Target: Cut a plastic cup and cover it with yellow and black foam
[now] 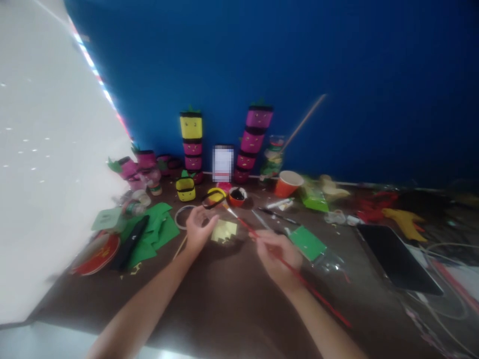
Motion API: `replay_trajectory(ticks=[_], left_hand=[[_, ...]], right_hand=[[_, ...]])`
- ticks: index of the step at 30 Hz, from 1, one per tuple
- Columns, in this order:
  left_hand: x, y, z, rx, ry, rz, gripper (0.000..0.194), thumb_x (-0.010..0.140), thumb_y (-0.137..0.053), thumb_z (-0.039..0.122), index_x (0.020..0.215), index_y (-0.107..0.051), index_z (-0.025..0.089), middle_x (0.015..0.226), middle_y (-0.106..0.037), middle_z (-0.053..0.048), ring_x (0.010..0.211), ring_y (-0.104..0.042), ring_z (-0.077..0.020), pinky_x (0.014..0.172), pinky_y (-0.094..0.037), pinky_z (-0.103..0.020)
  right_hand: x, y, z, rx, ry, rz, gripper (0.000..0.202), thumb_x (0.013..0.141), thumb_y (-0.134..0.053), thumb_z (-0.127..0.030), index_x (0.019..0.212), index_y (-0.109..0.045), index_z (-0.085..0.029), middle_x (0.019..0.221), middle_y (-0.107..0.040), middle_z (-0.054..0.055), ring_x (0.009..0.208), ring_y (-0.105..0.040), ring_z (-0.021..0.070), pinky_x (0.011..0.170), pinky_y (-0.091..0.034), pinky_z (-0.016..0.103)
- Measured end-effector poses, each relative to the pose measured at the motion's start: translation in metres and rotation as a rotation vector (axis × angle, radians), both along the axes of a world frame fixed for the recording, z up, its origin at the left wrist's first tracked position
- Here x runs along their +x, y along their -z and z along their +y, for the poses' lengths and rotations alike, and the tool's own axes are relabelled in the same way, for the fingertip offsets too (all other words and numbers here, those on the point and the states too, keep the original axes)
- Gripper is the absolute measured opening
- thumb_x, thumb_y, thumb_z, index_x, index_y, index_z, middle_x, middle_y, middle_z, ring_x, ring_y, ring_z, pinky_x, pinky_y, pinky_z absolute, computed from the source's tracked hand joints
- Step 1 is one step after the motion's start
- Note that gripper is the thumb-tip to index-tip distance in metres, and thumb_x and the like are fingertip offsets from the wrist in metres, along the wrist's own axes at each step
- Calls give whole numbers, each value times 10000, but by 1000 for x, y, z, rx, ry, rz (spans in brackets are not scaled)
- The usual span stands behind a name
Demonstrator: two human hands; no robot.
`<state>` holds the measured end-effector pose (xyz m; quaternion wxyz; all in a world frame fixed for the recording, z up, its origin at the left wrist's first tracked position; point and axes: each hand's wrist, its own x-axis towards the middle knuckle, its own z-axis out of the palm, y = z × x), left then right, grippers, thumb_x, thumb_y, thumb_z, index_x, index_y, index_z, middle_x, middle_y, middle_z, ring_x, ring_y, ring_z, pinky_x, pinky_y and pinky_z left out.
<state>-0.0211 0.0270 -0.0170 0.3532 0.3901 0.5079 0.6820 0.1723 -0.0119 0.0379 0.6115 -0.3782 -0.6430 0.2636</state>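
My right hand is closed round a long red-handled brush, whose pale tip points up and left. The tip is beside a small orange cup with dark contents. My left hand is raised near a black-rimmed yellow ring; its fingers are curved, and blur hides whether they touch the ring's dark edge. Pale yellow paper lies between my hands. Behind my left hand is a round roll. A small yellow cup with a drawn face stands behind it.
Stacks of yellow and pink cups and purple cups stand against the blue wall. Green sheets and a red round lid lie left. An orange paper cup, green packet and black tablet are right.
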Motion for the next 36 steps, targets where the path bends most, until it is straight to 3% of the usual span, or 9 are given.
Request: replay_trajectory(ticks=[13,25,31,36], left_hand=[[0,-4,-3,27,74,-61,392,617,-769,302,905,-546,159,839,-702,-67,830,-683,-189,830,-509,-334],[2,-9,-3,6,10,-121,409,579,-779,323,865,-533,164,832,-704,-57,787,-687,-185,806,-510,-335],[2,-8,1,-10,-136,-81,420,596,-767,342,885,-522,161,784,-670,-37,783,-673,-173,814,-508,-334],[-1,-4,7,53,-263,-84,460,623,-754,332,949,-466,182,864,-632,-37,858,-648,-155,879,-484,-342]], right_hand=[[0,8,4,249,36,-174,141,749,-612,-73,777,-568,-205,803,-715,45,748,-694,167,663,-573,287],[0,12,6,278,26,-223,173,733,-608,-52,768,-568,-216,779,-695,21,721,-677,145,651,-555,254],[2,14,6,182,-15,-166,111,759,-587,-106,739,-560,-211,731,-682,23,700,-672,151,627,-549,261],[0,6,22,-157,53,-54,56,793,-591,-246,779,-578,-194,733,-703,49,684,-682,163,620,-554,274]])
